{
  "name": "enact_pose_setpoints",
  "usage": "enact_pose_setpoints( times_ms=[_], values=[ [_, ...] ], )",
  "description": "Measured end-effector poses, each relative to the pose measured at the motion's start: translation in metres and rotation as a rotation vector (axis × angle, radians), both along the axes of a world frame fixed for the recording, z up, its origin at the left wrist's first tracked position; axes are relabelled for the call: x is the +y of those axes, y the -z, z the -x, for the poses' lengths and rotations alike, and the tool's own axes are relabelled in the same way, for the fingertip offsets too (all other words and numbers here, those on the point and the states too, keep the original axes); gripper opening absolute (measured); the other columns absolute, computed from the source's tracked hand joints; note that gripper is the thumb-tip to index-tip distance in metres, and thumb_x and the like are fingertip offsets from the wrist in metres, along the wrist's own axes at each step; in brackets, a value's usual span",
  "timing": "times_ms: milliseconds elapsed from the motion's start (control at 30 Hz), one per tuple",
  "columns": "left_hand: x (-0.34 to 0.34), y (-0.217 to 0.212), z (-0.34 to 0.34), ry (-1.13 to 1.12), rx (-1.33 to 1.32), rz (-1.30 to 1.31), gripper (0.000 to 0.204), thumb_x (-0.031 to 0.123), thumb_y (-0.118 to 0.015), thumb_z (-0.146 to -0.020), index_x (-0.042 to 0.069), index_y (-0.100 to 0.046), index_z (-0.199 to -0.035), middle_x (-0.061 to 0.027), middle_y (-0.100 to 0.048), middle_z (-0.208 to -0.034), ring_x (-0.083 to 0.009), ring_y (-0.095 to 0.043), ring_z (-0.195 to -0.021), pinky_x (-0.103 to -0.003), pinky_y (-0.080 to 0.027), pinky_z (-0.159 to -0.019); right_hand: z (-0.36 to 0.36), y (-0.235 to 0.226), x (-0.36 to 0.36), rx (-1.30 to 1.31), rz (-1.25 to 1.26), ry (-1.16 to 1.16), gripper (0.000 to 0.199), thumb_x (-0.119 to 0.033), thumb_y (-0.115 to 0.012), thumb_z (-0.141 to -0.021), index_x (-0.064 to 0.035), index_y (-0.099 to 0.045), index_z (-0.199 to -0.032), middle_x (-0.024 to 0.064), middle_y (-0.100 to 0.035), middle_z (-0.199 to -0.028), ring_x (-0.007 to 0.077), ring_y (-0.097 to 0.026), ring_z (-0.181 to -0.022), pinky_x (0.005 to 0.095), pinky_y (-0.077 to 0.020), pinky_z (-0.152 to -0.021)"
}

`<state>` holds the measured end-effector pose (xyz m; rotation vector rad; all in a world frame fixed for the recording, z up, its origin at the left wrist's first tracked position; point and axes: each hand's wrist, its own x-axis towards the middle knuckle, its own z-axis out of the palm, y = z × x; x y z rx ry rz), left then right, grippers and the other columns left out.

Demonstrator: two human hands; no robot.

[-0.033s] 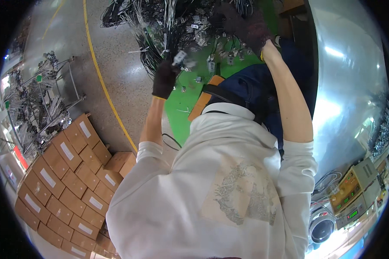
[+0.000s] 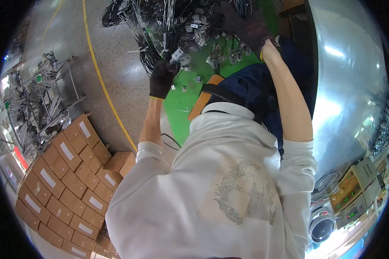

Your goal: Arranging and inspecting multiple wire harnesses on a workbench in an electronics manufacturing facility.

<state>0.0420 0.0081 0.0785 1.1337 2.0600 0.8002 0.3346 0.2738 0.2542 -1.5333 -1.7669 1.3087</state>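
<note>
A big heap of black and grey wire harnesses [image 2: 177,21] with small white tags and connectors lies ahead of me on the floor. My left hand [image 2: 162,80], in a dark glove, is closed on a wire end with a white connector [image 2: 178,55] at the heap's near edge. My right hand [image 2: 245,26], also in a dark glove, reaches further into the heap. Its fingers are buried among the wires, so its grip is hidden. My white shirt fills the lower middle of the view.
Stacked cardboard boxes [image 2: 69,181] with white labels stand at the lower left. A metal rack [image 2: 39,103] of wire bundles is at the left. A yellow line [image 2: 103,86] crosses the grey floor beside a green mat [image 2: 181,103]. Bench instruments [image 2: 354,190] sit at the lower right.
</note>
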Motion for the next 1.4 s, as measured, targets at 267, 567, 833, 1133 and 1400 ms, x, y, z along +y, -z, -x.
enact_pose_setpoints(
  times_ms=[267,567,833,1133,1400],
  values=[
    [-0.043,-0.005,0.045,0.282,-0.345,-0.006,0.010,0.008,-0.075,-0.095,0.005,-0.069,-0.103,-0.0092,-0.070,-0.099,-0.0252,-0.068,-0.095,-0.039,-0.057,-0.086,-0.001,-0.019,-0.014,0.334,0.066,-0.065,0.045,-0.041,-0.071,-0.106,-0.0098,-0.074,-0.138,0.0154,-0.079,-0.133,0.0263,-0.074,-0.122,0.0502,-0.0578,-0.101],
    [-0.060,-0.006,0.021,0.627,-0.683,0.493,0.026,0.005,-0.074,-0.101,-0.003,-0.073,-0.126,-0.0141,-0.080,-0.109,-0.0227,-0.079,-0.098,-0.037,-0.064,-0.089,-0.020,-0.055,-0.004,0.321,0.053,-0.400,0.047,-0.039,-0.071,-0.106,-0.0107,-0.071,-0.144,0.0142,-0.076,-0.134,0.0245,-0.072,-0.120,0.0477,-0.0580,-0.097],
    [-0.135,0.028,0.061,0.852,-0.367,1.073,0.018,0.024,-0.075,-0.096,0.011,-0.086,-0.102,-0.0066,-0.081,-0.089,-0.0144,-0.072,-0.075,-0.036,-0.060,-0.073,-0.075,-0.092,0.014,0.202,-0.021,-0.477,0.046,-0.038,-0.072,-0.105,-0.0098,-0.071,-0.142,0.0131,-0.075,-0.130,0.0226,-0.071,-0.115,0.0448,-0.0575,-0.093],
    [-0.217,0.089,0.094,0.586,-0.231,0.999,0.050,0.035,-0.072,-0.099,0.007,-0.074,-0.140,-0.0203,-0.074,-0.143,-0.0342,-0.074,-0.127,-0.046,-0.058,-0.109,-0.091,-0.100,-0.006,0.145,-0.096,-0.408,0.046,-0.037,-0.074,-0.104,-0.0088,-0.070,-0.140,0.0118,-0.073,-0.126,0.0205,-0.070,-0.109,0.0416,-0.0569,-0.088],
    [-0.037,0.014,0.018,1.108,0.067,0.551,0.047,0.035,-0.059,-0.110,0.006,-0.065,-0.147,-0.0159,-0.066,-0.154,-0.0336,-0.065,-0.137,-0.047,-0.052,-0.117,-0.136,-0.167,-0.010,0.059,-0.282,-0.317,0.045,-0.036,-0.075,-0.103,-0.0079,-0.070,-0.138,0.0107,-0.072,-0.122,0.0186,-0.069,-0.104,0.0387,-0.0564,-0.083]
  ],
)
